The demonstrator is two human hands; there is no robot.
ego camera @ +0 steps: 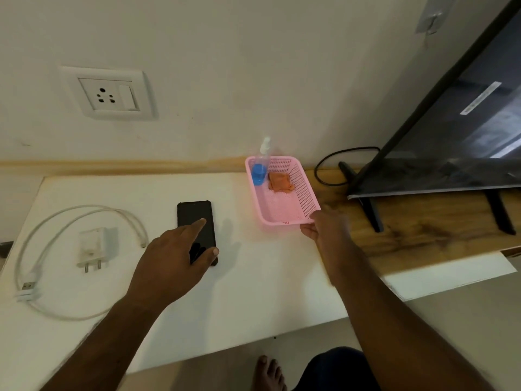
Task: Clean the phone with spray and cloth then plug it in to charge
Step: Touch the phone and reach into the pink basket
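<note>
Phone (196,231) lies flat, screen up, near the middle of the white surface (253,277). Left hand (172,258) rests over its lower half, index finger stretched out along the glass, thumb at the bottom right corner; fingers loosely spread, no firm grasp.

Right hand (324,227) holds the near right corner of the pink basket (307,198), thumb under the rim; blurred, so finger detail is unclear. Spray bottle (260,167) stands in the basket's far left corner, orange cloth (280,182) beside it.

Cable (70,221) and charger (94,246) lie left of the phone; wall socket (105,94) above.

Judgement: cleaning not yet begun. Take the bottle by its body, mist the cloth lightly rather than soaking the phone, and keep spray away from the ports.
</note>
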